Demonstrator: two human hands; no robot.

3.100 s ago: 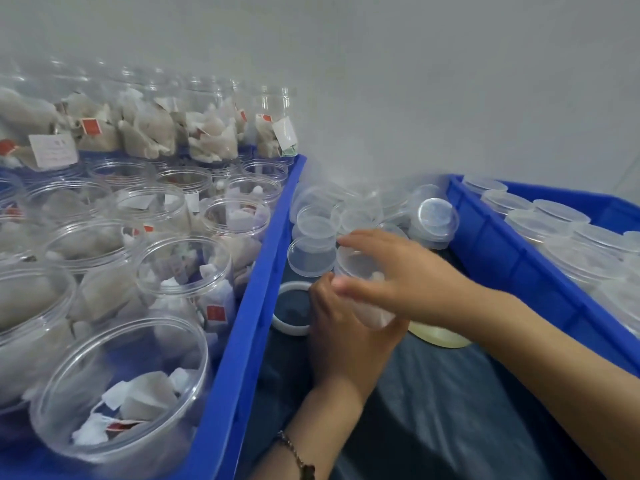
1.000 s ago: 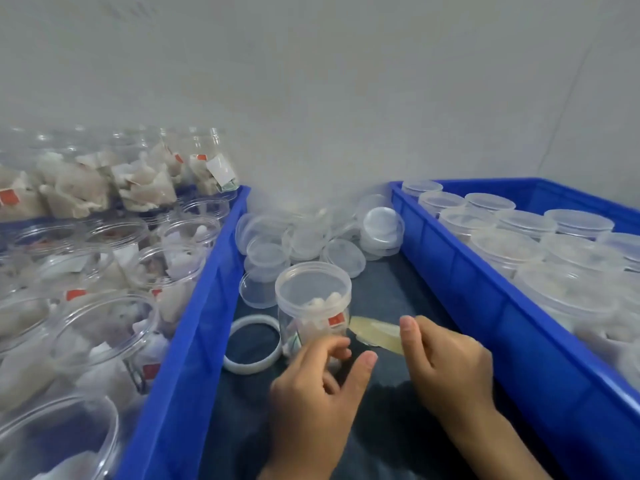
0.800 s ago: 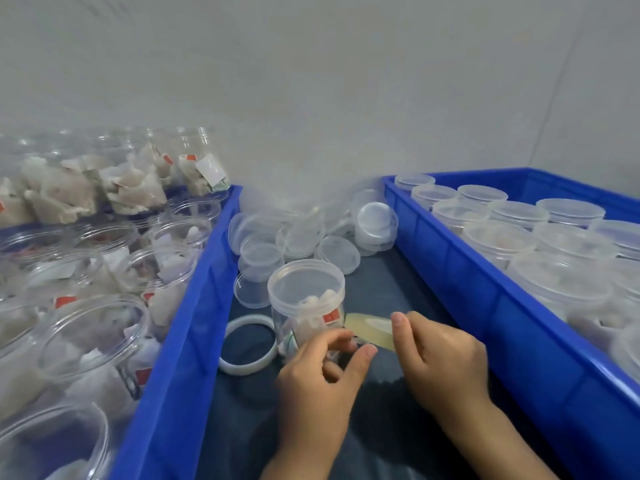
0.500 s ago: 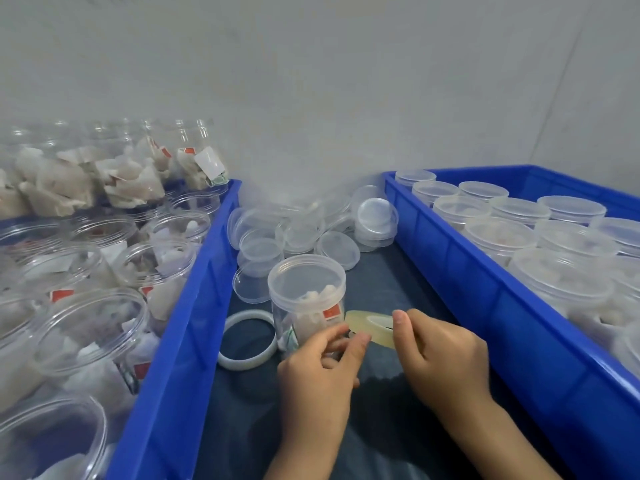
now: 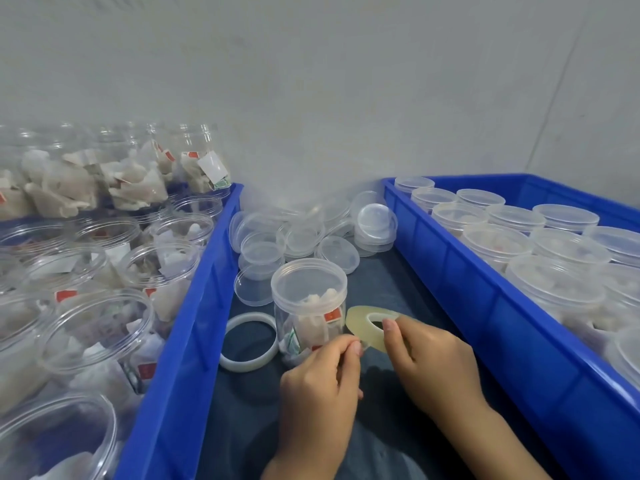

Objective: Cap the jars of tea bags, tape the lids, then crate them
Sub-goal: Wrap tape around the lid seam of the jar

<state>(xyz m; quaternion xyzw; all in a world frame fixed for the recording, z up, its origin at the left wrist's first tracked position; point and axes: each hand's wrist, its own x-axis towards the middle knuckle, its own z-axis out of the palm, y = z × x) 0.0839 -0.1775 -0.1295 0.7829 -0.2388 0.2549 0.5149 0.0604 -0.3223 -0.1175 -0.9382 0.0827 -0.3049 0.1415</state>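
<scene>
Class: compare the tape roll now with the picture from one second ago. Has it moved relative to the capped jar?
Yes. The tape roll, earlier flat on the cloth, is now lifted and tilted by the right hand, beside the capped jar.

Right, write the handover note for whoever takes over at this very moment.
Right hand holds the tape roll. Left hand pinches at the tape's edge beside it.
Capped jar stands on the dark cloth between the crates, no tape visible on it.
Left crate: open jars.
Right crate: capped jars.
Spare lids lie behind.
Left: tape this lid, crate the jar, repeat.
</scene>
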